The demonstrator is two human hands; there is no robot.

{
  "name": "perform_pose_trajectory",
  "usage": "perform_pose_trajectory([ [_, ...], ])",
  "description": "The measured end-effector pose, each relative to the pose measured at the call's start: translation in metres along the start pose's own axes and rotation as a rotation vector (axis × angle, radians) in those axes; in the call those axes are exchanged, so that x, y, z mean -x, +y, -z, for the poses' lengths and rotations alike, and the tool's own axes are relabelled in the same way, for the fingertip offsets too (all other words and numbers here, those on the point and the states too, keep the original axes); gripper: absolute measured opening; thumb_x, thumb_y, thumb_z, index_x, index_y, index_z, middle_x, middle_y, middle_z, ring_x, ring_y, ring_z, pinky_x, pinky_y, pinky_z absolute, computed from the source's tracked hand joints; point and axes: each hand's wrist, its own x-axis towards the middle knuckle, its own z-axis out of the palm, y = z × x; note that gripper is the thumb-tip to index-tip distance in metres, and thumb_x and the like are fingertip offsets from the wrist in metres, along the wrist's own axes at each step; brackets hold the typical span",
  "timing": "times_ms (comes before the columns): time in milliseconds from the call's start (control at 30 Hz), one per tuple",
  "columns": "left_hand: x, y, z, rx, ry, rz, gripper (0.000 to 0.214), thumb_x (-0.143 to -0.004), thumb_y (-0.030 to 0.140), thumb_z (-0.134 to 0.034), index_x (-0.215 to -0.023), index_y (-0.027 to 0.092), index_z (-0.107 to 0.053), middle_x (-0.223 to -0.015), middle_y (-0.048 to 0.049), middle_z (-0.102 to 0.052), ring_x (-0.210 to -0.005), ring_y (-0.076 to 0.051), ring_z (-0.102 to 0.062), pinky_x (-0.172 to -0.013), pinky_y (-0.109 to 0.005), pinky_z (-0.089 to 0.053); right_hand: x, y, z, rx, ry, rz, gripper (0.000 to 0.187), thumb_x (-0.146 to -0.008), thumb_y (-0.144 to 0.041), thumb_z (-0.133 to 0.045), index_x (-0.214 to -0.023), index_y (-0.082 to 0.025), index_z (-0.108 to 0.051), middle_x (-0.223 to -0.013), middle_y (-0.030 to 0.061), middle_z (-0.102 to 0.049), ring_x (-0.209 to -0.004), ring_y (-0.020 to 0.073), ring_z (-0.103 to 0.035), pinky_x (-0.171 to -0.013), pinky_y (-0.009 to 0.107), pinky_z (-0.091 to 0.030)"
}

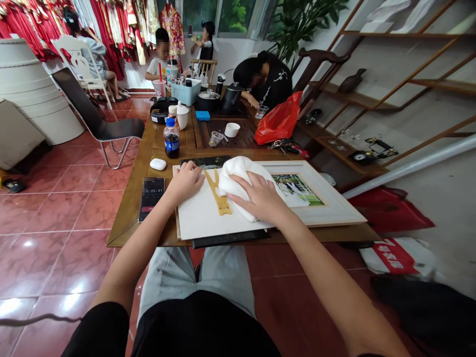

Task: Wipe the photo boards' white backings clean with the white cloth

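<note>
A flat white board (201, 223) lies at the table's front edge, overlapping a picture frame (336, 208) with a wide white border and a photo (297, 188) on its right. My left hand (188, 179) rests on the board's upper left corner, its fingers bent over near the edge. Under my right hand (258, 196) is a bunched white cloth (238, 173), fingers spread across it and pressing it against the board. Between both hands lies a flat yellow forked piece (222, 204). Dark flat items (208, 162) stick out behind the board.
On the wooden table (130, 218) are a phone (151, 196), a white earbud case (158, 163), a cola bottle (171, 139), a white bowl (232, 130) and a red plastic bag (278, 121). A person (267, 74) leans over the far right side. Shelves (372, 99) stand right.
</note>
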Motion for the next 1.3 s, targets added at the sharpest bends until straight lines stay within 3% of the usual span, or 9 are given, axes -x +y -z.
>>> perform_pose_trajectory([
  [233,0.001,0.002,0.005,0.002,-0.022,0.010,0.036,-0.103,0.034,-0.041,-0.123,0.018,-0.067,-0.121,-0.0127,-0.059,-0.118,-0.030,-0.051,-0.104,-0.051,-0.039,0.070,-0.008,-0.003,0.052,0.097,0.066,0.059,-0.099,-0.058,-0.041,-0.150,-0.027,-0.047,-0.138,0.0183,-0.050,-0.129,0.0358,-0.047,-0.099,0.053,-0.042],
  [433,0.001,0.000,0.002,-0.023,-0.011,0.007,0.037,-0.103,0.034,-0.041,-0.123,0.017,-0.067,-0.122,-0.0132,-0.060,-0.117,-0.031,-0.052,-0.102,-0.051,-0.041,0.086,-0.017,-0.007,0.100,0.186,0.114,0.055,-0.100,-0.052,-0.041,-0.148,-0.027,-0.051,-0.138,0.0193,-0.049,-0.126,0.0371,-0.048,-0.099,0.055,-0.040],
  [767,0.001,-0.001,-0.001,-0.029,0.013,-0.003,0.037,-0.103,0.035,-0.040,-0.122,0.018,-0.067,-0.121,-0.0127,-0.060,-0.115,-0.030,-0.053,-0.100,-0.050,-0.042,0.075,-0.059,-0.013,0.053,0.190,0.214,0.059,-0.097,-0.055,-0.044,-0.150,-0.029,-0.049,-0.140,0.0182,-0.048,-0.130,0.0393,-0.042,-0.104,0.060,-0.033],
  [933,0.001,0.000,0.001,-0.032,0.011,-0.033,0.036,-0.103,0.033,-0.040,-0.119,0.017,-0.068,-0.119,-0.0129,-0.060,-0.115,-0.030,-0.052,-0.100,-0.050,-0.041,0.061,-0.062,-0.010,0.040,0.124,0.176,0.061,-0.097,-0.056,-0.047,-0.151,-0.030,-0.047,-0.142,0.0194,-0.047,-0.129,0.0387,-0.044,-0.104,0.059,-0.033],
  [1300,0.000,-0.003,0.003,-0.057,-0.040,-0.073,0.028,-0.098,0.023,-0.045,-0.112,0.015,-0.068,-0.123,-0.0156,-0.057,-0.116,-0.031,-0.052,-0.099,-0.050,-0.043,-0.023,-0.048,-0.001,-0.070,-0.066,0.061,0.062,-0.098,-0.061,-0.043,-0.154,-0.034,-0.040,-0.149,0.0166,-0.045,-0.136,0.0374,-0.040,-0.107,0.060,-0.032],
])
